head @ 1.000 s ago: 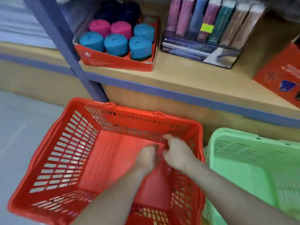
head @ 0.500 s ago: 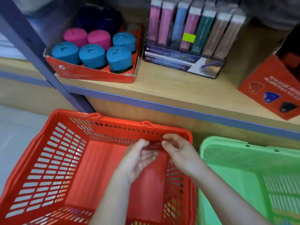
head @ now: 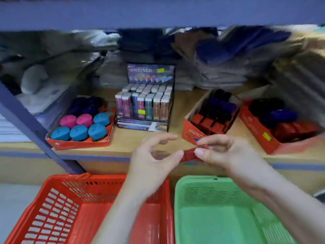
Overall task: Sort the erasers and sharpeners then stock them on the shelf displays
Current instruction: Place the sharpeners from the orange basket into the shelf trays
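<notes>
Both hands are up in front of the shelf (head: 126, 140) edge, above the two baskets. My right hand (head: 228, 153) pinches a small red piece (head: 189, 155) between thumb and forefinger. It's too blurry to say if it's an eraser or a sharpener. My left hand (head: 154, 155) has its fingers curled, with the thumb tip on the other end of the piece. I can't tell if that hand is really gripping it or only touching.

Down below are the red basket (head: 52, 205) on the left and the green basket (head: 197, 178) right beside it.

On the shelf, going left to right:
- a red tray of round blue and pink pieces (head: 79, 132)
- a display box of slim erasers (head: 144, 106) standing upright
- a tilted red carton (head: 209, 118) with red and dark blocks
- another red carton (head: 263, 132) at the far right

My right hand covers the near corner of the tilted carton. A blue post (head: 29, 124) slants across the left, just in front of the tray's corner. The back of the shelf is blurred stacks.
</notes>
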Motion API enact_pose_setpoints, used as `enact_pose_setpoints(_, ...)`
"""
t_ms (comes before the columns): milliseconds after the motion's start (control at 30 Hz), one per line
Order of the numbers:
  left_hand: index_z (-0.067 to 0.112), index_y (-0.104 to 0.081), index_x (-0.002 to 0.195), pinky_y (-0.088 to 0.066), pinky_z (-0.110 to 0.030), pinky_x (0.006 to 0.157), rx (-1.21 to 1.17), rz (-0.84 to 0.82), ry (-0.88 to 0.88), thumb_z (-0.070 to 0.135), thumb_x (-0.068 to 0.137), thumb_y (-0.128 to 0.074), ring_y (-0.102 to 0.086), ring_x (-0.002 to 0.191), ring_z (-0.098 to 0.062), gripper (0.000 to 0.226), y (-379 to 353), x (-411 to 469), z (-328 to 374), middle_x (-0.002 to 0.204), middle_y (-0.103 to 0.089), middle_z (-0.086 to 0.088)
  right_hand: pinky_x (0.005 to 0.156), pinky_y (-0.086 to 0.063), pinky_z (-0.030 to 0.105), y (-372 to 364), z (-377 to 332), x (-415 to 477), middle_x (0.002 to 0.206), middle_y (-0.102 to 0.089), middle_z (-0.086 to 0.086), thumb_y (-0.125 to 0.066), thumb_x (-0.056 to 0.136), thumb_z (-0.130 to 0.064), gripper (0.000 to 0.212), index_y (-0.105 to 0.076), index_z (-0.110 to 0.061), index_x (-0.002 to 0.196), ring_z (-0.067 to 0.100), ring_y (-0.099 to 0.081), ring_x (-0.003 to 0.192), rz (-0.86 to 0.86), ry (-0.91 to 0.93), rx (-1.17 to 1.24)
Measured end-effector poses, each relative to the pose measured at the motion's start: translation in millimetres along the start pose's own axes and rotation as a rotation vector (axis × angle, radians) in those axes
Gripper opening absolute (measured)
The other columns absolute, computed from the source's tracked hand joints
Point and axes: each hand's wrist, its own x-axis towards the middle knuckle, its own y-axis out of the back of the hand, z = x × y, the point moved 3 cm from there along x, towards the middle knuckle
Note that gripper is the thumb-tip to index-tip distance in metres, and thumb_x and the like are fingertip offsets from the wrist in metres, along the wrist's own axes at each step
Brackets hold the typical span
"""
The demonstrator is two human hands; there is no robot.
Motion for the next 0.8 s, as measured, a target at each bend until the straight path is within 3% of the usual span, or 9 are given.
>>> enact_pose_setpoints(100, 0.045, -0.064, 0.112, -0.038, -0.029, 0.107, 0.305, -0.087, -0.152, 0.057, 0.061, -0.071, -0.043, 0.13, -0.005, 0.054, -34, 28, 25, 0.139, -0.047, 0.01, 0.068, -0.056, 0.021, 51, -30, -8, 0.077, -0.074, 0.008, -0.082, 0.055, -0.029, 0.038, -0.074, -0.012, 0.088, 0.015, -0.071, 0.067, 0.094, 0.08, -0.146)
enact_pose_setpoints(200, 0.041, -0.049, 0.134, -0.024, -0.036, 0.117, 0.6, -0.246, -0.117, 0.054, 0.065, -0.078, -0.026, 0.143, -0.017, 0.076, -65, 54, 31, 0.156, -0.027, -0.005, 0.061, -0.05, 0.016, 98, -42, -18, 0.079, -0.075, 0.001, -0.082, 0.068, -0.023, 0.021, -0.074, -0.019, 0.087, 0.008, -0.067, 0.066, 0.189, 0.123, -0.255)
enact_pose_setpoints(333, 0.035, -0.052, 0.134, -0.036, -0.038, 0.108, 0.863, -0.228, -0.166, 0.05, 0.068, -0.078, -0.044, 0.128, -0.026, 0.073, -85, 65, 20, 0.146, -0.042, 0.001, 0.073, -0.051, 0.028, 157, -44, -18, 0.09, -0.074, 0.005, -0.076, 0.081, -0.017, 0.016, -0.073, -0.026, 0.094, 0.016, -0.068, 0.078, 0.369, 0.13, -0.27)
enact_pose_setpoints(467, 0.032, -0.057, 0.13, -0.044, -0.038, 0.098, 0.981, -0.093, -0.2, 0.057, 0.068, -0.075, -0.05, 0.111, -0.025, 0.07, -94, 58, 22, 0.131, -0.054, 0.004, 0.075, -0.055, 0.025, 188, -45, -12, 0.1, -0.07, -0.003, -0.075, 0.082, -0.008, 0.032, -0.068, -0.028, 0.107, 0.009, -0.071, 0.081, 0.427, 0.148, -0.248)
enact_pose_setpoints(533, 0.032, -0.055, 0.131, -0.044, -0.038, 0.098, 1.051, -0.065, -0.181, 0.06, 0.069, -0.071, -0.049, 0.111, -0.026, 0.07, -99, 53, 26, 0.13, -0.054, 0.004, 0.08, -0.057, 0.032, 191, -44, -7, 0.103, -0.07, -0.002, -0.076, 0.08, -0.006, 0.036, -0.067, -0.025, 0.109, 0.013, -0.07, 0.087, 0.449, 0.155, -0.225)
enact_pose_setpoints(600, 0.03, -0.056, 0.13, -0.041, -0.039, 0.101, 1.069, -0.026, -0.209, 0.057, 0.07, -0.066, -0.048, 0.114, -0.027, 0.067, -104, 53, 35, 0.129, -0.055, 0.001, 0.086, -0.057, 0.037, 190, -43, 0, 0.101, -0.07, -0.004, -0.077, 0.079, -0.007, 0.036, -0.068, -0.027, 0.108, 0.014, -0.069, 0.091, 0.462, 0.172, -0.266)
enact_pose_setpoints(667, 0.025, -0.058, 0.128, -0.037, -0.034, 0.106, 0.923, -0.047, -0.348, 0.046, 0.074, -0.06, -0.048, 0.119, -0.023, 0.059, -113, 58, 54, 0.131, -0.056, 0.002, 0.085, -0.056, 0.033, 183, -45, 6, 0.099, -0.07, -0.008, -0.076, 0.08, -0.006, 0.037, -0.068, -0.031, 0.107, 0.01, -0.068, 0.092, 0.423, 0.21, -0.319)
enact_pose_setpoints(800, 0.036, -0.046, 0.139, -0.033, -0.017, 0.107, 0.585, -0.433, -0.436, 0.033, 0.088, -0.063, -0.044, 0.126, 0.0, 0.053, -154, 71, 95, 0.138, -0.05, 0.016, 0.088, -0.053, 0.021, 166, -46, 15, 0.106, -0.069, -0.004, -0.076, 0.077, 0.0, 0.047, -0.065, -0.021, 0.118, 0.007, -0.067, 0.093, 0.3, 0.295, -0.35)
